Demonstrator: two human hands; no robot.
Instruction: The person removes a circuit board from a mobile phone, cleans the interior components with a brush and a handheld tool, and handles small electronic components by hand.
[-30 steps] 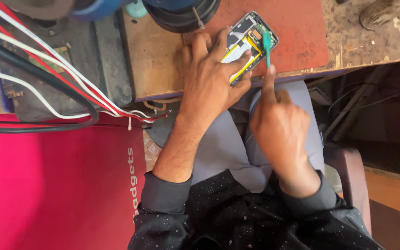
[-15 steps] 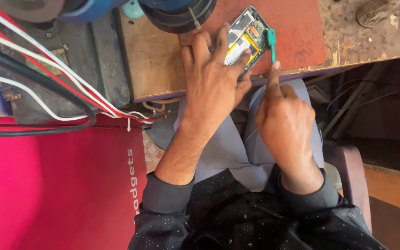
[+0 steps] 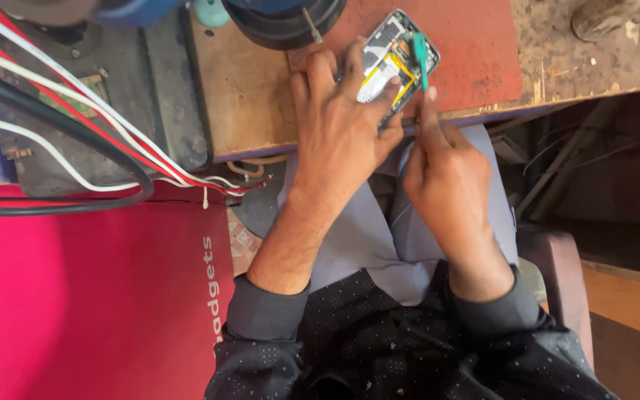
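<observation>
Head view, left hand [image 3: 342, 133] pinning opened phone [image 3: 394, 59], right hand [image 3: 446, 178] holding green tool [image 3: 420, 59], cables [image 3: 75, 126] beside

1. The person is wearing a black shirt speckled with tiny pale dots.
2. Its dark cuffs are ending just behind both hands [image 3: 342, 137].
3. Grey trousers are showing below the hands.

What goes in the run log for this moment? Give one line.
left hand: pressing opened phone on wooden bench | right hand: holding green tool tip on phone
</observation>
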